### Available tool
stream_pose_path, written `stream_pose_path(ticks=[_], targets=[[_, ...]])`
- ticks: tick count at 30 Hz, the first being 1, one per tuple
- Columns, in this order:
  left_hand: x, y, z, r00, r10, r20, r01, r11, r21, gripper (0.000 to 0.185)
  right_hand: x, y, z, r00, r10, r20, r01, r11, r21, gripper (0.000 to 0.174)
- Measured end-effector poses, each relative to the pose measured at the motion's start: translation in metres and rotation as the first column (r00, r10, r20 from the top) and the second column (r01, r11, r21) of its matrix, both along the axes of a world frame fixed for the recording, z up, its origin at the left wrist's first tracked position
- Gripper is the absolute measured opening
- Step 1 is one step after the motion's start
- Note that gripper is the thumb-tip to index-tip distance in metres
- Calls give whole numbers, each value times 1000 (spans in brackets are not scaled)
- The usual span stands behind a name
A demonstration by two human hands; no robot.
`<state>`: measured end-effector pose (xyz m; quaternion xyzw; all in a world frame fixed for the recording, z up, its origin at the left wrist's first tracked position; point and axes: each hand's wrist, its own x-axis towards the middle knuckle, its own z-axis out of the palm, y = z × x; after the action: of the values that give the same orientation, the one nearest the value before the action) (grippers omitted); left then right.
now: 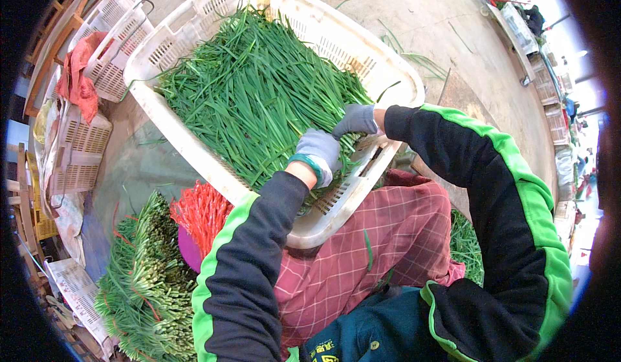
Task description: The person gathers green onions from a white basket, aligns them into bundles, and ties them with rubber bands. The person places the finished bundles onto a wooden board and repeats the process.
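Observation:
A white plastic crate [182, 131] stands tilted before me, largely filled with long green garlic chives [262, 90]. Both my hands wear grey knit gloves and work at the near end of the crate, close together. My left hand [318, 151] is curled around chive stalks, with a teal band at its wrist. Just right of it, my right hand [356, 119] bends its fingers down onto the pale stalk ends. The fingertips of both are hidden among the chives.
Bundled chives [150, 289] tied with red strips are stacked at the lower left. Beside them lies a bunch of red plastic ties [201, 214]. White crates [80, 153] and a red cloth [80, 76] stand farther left. A checked red cloth [364, 226] covers my lap. Loose leaves [422, 61] litter the floor.

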<state>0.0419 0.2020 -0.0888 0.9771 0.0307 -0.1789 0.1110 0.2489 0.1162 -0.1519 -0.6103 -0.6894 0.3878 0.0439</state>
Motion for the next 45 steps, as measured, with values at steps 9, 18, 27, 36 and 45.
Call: stream_pose_path(ticks=[9, 18, 27, 36, 45], targets=[[-1, -8, 17, 993, -37, 112, 42, 998, -40, 35, 67, 63, 142, 896, 442, 34, -443, 897, 7, 58], [14, -8, -15, 968, 107, 225, -118, 992, 38, 68, 0, 55, 135, 998, -49, 27, 55, 961, -272, 44], [14, -12, -25, 994, 93, -54, -93, 996, 11, 81, -69, 45, 103, 736, -634, 238, 673, 725, -148, 54], [8, 5, -30, 992, 85, 96, -91, 994, 58, 98, -32, 35, 216, 670, -730, -130, 682, 676, -279, 29], [-5, 5, 39, 973, 177, -146, -208, 950, -235, 114, -33, -16, 336, 714, -697, 63, 637, 685, 355, 46]])
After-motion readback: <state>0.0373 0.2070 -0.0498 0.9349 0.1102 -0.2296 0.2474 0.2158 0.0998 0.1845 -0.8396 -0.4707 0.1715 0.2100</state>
